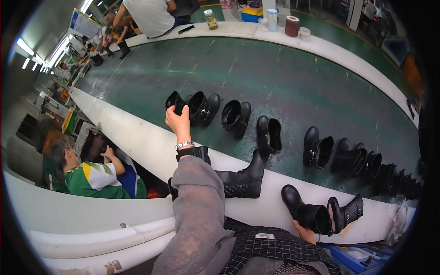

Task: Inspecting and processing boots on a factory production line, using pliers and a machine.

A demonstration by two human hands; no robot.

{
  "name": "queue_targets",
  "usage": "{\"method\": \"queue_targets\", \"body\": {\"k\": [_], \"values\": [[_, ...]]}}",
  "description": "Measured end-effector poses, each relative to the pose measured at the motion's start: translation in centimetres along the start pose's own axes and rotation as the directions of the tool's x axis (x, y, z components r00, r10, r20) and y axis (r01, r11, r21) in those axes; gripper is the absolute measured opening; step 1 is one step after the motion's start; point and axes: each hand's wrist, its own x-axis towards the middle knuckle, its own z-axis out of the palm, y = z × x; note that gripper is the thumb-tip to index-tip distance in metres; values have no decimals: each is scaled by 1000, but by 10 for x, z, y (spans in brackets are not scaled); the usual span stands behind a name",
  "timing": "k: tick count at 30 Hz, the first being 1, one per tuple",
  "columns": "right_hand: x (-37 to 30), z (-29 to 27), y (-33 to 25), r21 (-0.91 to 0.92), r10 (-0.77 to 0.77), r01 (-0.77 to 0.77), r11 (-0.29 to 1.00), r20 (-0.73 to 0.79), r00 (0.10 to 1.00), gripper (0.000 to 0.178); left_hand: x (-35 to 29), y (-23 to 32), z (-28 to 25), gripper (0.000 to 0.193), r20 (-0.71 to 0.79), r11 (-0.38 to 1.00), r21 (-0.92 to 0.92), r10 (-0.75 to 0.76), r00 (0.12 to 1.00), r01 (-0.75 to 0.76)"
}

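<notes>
My left hand (pixel 178 120) reaches over the green belt, thumb and fingers pinched on the rim of a black ankle boot (pixel 173 100). Just to its right stand a buckled black boot (pixel 197 106) and its mate (pixel 211 110). Down at the lower right, my right hand (pixel 305 232) is partly hidden beneath a black boot (pixel 308 213) that it grips by the shaft. Touching or close beside that boot, another buckled boot (pixel 346 213) shows its light lining. A quilted black boot (pixel 243 179) lies across the white ledge between my hands.
More pairs of black boots (pixel 268 134) run along the green belt (pixel 284 82) to the right. At the far ledge are a jar (pixel 211 19) and a dark red tape roll (pixel 292 26). A seated co-worker (pixel 103 176) is at the left; a blue tray (pixel 355 259) sits lower right.
</notes>
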Motion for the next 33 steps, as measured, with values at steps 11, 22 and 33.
{"method": "queue_targets", "body": {"k": [11,22,33], "values": [[-5,5,6,-29,172,-171,985,42,984,58,30,20,17,61,117,801,599,-54,992,-27],[8,15,26,-170,63,-61,984,4,998,48,28,26,42,47,380,628,688,113,918,-363],[-1,12,41,208,56,71,976,-549,834,45,83,-26,41,36,790,536,437,155,593,-722]]}}
